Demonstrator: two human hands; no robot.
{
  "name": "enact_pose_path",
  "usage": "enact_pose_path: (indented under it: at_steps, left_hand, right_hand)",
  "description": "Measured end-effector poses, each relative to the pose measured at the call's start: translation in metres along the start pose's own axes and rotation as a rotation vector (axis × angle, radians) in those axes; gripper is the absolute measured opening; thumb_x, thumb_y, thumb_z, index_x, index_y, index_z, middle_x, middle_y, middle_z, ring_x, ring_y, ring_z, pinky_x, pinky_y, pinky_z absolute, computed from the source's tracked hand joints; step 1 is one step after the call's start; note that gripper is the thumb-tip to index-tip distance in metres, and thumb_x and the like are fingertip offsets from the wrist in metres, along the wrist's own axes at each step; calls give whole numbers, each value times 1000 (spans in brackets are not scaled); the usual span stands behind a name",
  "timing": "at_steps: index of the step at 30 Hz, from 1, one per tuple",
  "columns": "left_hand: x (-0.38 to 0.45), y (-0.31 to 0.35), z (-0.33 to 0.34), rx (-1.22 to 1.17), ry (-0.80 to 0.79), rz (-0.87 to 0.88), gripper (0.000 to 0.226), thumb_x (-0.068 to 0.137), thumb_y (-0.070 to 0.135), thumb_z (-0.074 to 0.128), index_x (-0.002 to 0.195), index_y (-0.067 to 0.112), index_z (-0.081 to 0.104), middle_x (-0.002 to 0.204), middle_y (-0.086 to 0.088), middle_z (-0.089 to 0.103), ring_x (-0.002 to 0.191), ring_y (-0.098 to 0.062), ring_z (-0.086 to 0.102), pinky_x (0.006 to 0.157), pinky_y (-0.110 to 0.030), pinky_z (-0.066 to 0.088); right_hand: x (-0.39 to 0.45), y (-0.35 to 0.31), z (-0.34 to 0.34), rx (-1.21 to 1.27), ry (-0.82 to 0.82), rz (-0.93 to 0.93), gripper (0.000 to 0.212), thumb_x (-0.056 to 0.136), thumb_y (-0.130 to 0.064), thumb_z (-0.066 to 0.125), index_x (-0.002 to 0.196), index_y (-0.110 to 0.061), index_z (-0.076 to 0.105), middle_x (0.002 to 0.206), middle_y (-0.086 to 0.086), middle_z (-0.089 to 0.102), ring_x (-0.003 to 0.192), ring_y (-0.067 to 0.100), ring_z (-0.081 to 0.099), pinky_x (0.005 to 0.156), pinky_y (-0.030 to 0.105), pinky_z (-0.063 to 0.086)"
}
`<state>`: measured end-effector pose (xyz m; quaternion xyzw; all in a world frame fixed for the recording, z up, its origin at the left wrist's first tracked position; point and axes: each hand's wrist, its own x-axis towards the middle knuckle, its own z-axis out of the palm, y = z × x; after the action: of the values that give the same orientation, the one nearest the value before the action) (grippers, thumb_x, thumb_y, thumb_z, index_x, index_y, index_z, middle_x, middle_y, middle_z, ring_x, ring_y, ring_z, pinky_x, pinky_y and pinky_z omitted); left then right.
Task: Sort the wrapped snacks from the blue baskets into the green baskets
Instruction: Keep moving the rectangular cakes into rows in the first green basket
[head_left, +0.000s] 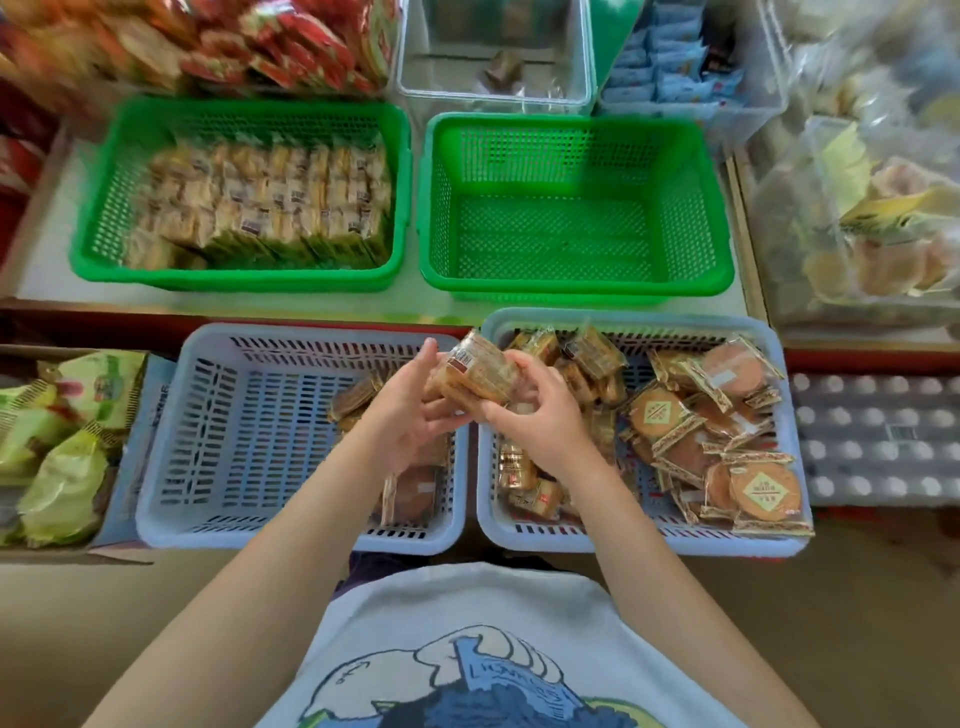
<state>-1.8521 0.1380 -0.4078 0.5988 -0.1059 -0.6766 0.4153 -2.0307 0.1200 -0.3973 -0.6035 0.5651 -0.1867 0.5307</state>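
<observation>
Head view: my right hand (535, 415) and left hand (410, 410) both grip a small stack of snacks (475, 374) above the blue baskets (208, 525). One green basket (93, 249) is filled, the other green basket (722, 280) is bare, and plenty remains to sort.

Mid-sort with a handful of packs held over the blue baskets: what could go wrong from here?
1. Both hands, left and right, hold a loose stack of packs between them; the grip looks light, so one might slip into either blue basket below.
2. The left green basket is already nearly full of similar packs, so adding more may crowd it.
3. The right blue basket mixes square packs with round cakes; a wrong type could get grabbed.
</observation>
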Motion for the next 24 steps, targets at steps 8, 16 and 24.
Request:
enact_pose_path:
  at_steps: [8, 16, 24]
  left_hand:
    - [0, 71, -98, -28, 19, 174, 28, 97, 28, 62, 119, 13, 57, 107, -12, 70, 87, -25, 73, 70, -37, 61]
    - [19, 134, -228, 54, 133, 276, 57, 82, 55, 68, 125, 19, 56, 117, -5, 68, 103, -18, 67, 85, -35, 54]
    - [56, 167, -343, 485, 752, 473, 45, 96, 30, 61, 136, 14, 48, 135, 0, 49, 131, -17, 38, 109, -30, 30]
  right_hand:
    - [48, -87, 88, 394, -101, 179, 61, 92, -42, 68, 143, -22, 42, 133, 7, 57, 107, 14, 68, 76, 23, 58]
    - [121, -172, 203, 523, -257, 303, 13, 97, -21, 64, 108, -15, 68, 108, 5, 72, 97, 18, 69, 83, 33, 55]
    - [223, -238, 270, 150, -81, 391, 63, 83, -49, 77, 131, -15, 54, 122, 2, 62, 104, 18, 60, 85, 34, 50]
